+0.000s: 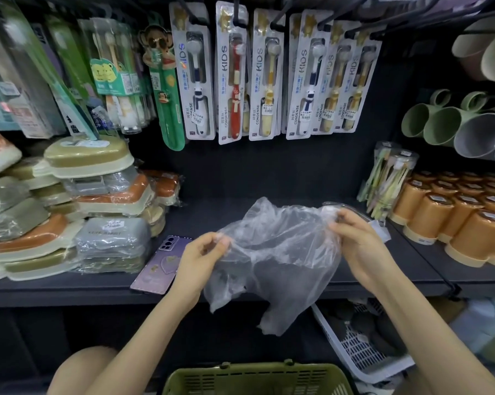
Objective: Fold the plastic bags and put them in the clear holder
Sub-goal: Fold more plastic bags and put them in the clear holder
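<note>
Toothbrush packs (232,72) at 12 o'clock read "KIDS", "CONDENSE". Left grip (209,249) and right grip (351,240) pinch the plastic bag (275,258), stretched 9-to-3 o'clock.

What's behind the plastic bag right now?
The dark shelf shows through the plastic bag, pinched by the left hand and right hand. Only the rim of a clear holder peeks out top right; bag and hand cover the rest.
</note>
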Tool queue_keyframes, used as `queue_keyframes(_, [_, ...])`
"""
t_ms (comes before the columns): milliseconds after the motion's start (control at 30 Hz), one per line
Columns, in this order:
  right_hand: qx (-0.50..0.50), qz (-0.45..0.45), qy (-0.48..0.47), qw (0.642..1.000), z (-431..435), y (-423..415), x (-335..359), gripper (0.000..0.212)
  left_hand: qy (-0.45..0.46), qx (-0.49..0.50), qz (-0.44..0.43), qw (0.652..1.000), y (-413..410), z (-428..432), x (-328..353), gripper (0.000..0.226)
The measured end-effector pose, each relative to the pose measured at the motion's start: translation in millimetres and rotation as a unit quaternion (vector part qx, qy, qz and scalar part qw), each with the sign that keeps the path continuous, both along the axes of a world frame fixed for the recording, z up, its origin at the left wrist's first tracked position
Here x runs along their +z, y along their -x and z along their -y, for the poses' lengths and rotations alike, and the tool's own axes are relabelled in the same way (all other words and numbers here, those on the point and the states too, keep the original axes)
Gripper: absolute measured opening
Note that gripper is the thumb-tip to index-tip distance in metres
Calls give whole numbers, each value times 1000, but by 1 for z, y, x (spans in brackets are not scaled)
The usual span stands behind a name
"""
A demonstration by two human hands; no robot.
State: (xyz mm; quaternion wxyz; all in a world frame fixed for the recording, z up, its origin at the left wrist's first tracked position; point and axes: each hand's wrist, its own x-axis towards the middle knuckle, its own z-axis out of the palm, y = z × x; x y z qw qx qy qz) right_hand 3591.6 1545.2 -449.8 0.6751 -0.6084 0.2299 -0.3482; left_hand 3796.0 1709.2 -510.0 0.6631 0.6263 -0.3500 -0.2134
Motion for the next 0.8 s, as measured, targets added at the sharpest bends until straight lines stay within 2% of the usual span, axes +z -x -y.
queue_keyframes(100, [-2,12,-1,1000,-4,-3,1,29,-35,0,-33,999,-15,-11,-2,7])
queue_keyframes(133, [0,12,5,1000,-6,-3,2,28,-43,-6,-45,998,-20,-16,0,14])
queue_keyframes(200, [9,4,24,1000,-7,-5,1,23,-17,-6,-62,998,-29,-21,11,45])
queue_keyframes(267, [24,-2,41,999,-9,-10,1,20,18,-10,-47,999,-30,-19,27,53])
queue_keyframes(367, [44,4,43,998,-12,-16,3,19,-46,-41,89,994,-18,-1,43,52])
queue_keyframes(467, [45,14,23,999,-13,-19,7,21,-64,-49,172,982,-10,16,39,27])
queue_keyframes(533, [46,20,9,999,-13,-18,9,26,-43,-30,179,982,-9,19,33,8])
queue_keyframes(600, [61,32,-8,998,-11,-14,10,33,-31,-4,156,987,-10,19,29,12])
queue_keyframes(667, [74,35,-6,997,-11,-10,11,25,-19,19,124,992,-9,16,29,14])
queue_keyframes(700, [60,25,5,998,-8,-10,9,26,-16,27,116,993,-10,15,29,14])
queue_keyframes(767, [0,-18,43,999,-3,-9,2,44,-13,39,109,993,-12,10,30,15])
queue_keyframes(800, [-37,-33,60,997,-1,-10,0,46,-13,46,107,993,-14,8,29,15])
